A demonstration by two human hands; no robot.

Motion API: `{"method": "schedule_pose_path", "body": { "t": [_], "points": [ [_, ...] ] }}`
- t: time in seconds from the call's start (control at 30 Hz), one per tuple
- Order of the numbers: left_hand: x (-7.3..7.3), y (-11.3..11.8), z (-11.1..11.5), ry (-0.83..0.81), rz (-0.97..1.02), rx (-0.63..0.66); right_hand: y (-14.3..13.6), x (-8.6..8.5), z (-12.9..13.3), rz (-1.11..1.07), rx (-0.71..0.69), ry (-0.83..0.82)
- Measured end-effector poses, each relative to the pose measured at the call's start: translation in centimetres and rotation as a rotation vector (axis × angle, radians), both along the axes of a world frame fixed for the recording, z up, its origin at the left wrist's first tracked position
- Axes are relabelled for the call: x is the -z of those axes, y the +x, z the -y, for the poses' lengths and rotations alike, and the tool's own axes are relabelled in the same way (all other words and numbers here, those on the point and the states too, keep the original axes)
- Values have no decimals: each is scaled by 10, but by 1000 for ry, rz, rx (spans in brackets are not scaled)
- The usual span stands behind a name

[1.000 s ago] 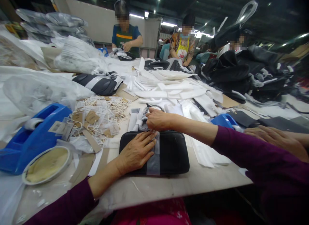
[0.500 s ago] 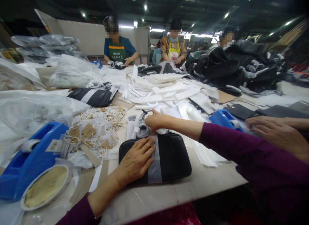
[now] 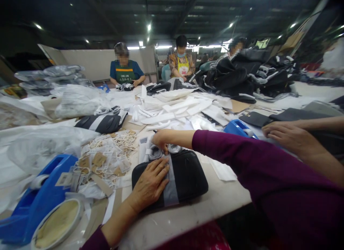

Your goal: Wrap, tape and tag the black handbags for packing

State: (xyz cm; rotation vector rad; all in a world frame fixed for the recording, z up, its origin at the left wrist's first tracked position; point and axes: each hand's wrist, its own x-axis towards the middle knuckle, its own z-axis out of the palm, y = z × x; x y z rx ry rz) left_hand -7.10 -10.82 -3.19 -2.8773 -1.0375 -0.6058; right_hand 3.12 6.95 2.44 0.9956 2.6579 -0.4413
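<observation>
A black zip bag (image 3: 189, 174) lies flat before me, with a translucent grey strip (image 3: 171, 192) running across its middle. My left hand (image 3: 150, 182) rests flat on the bag's left half, fingers stretched out along the strip's edge. At the bag's far edge, my right hand (image 3: 161, 138) is bent down with curled fingers over a wrapped strap bundle (image 3: 154, 153). Most of its fingers are hidden, and a small dark tip shows beside them; what they grip I cannot make out. White wrapping (image 3: 143, 148) sticks out left of the bundle.
Blue tape dispensers (image 3: 51, 192) (image 3: 238, 128) stand at left and right. A tape roll (image 3: 57, 225), a heap of stringed tags (image 3: 107, 160) and another strapped black bag (image 3: 102, 123) lie left. White foam strips (image 3: 182, 106) cover the middle. A co-worker's hands (image 3: 290, 135) are at right; others work opposite.
The view has shifted, so the background sits lower. My right hand has come lower and nearer the bag's far edge, its fingers now pointing down. My left hand stays flat on the bag.
</observation>
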Motion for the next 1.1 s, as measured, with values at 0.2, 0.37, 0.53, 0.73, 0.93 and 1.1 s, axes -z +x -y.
{"method": "schedule_pose_path", "body": {
  "t": [0.2, 0.37, 0.53, 0.73, 0.93, 1.1],
  "points": [
    [-1, 0, 3, 15, -7, -4, 31, -11, 6, 144, -165, 42],
    [-1, -1, 3, -4, -9, -8, 39, -19, 10, 153, -272, 23],
    [-1, -2, 4, -26, -3, -14, 35, -26, 14, 200, -359, 78],
    [1, -4, 4, -24, 33, -26, 29, -37, 28, 300, -431, 216],
    [6, -5, 3, -29, 65, -33, 26, -35, 31, 373, -464, 234],
    [7, -6, 3, -35, 73, -32, 32, -22, 23, 389, -376, 187]
  ]
}}
